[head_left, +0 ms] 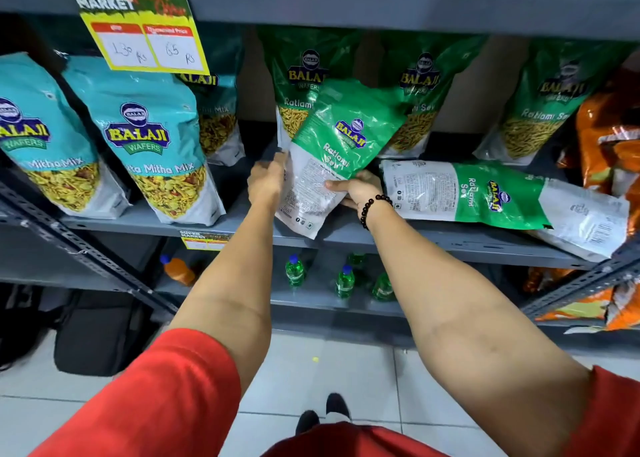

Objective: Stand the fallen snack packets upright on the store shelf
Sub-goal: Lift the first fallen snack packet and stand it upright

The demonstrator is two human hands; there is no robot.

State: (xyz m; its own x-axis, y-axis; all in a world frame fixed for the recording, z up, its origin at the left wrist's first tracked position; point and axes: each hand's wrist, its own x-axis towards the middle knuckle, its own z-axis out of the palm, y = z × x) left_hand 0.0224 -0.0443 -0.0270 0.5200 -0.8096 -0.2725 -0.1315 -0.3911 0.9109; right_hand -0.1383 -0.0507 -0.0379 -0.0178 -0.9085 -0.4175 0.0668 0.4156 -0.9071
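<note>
Fingers of the left hand point(266, 176) and right hand point(356, 188) are closing on the tilted green-and-white plastic snack packet point(332, 151), mid-frame, its bottom hanging past the grey metal shelf point(138, 219) edge. Tipping it straight before letting go looks best.

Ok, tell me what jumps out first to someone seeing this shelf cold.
The green Ratlami Sev packet at centre, tilted and showing its back, held between the left hand and right hand. Right of it, another green packet lies flat on the shelf. At upper left, a yellow price sign hangs over the upright teal Mitha Mix packets.
</note>
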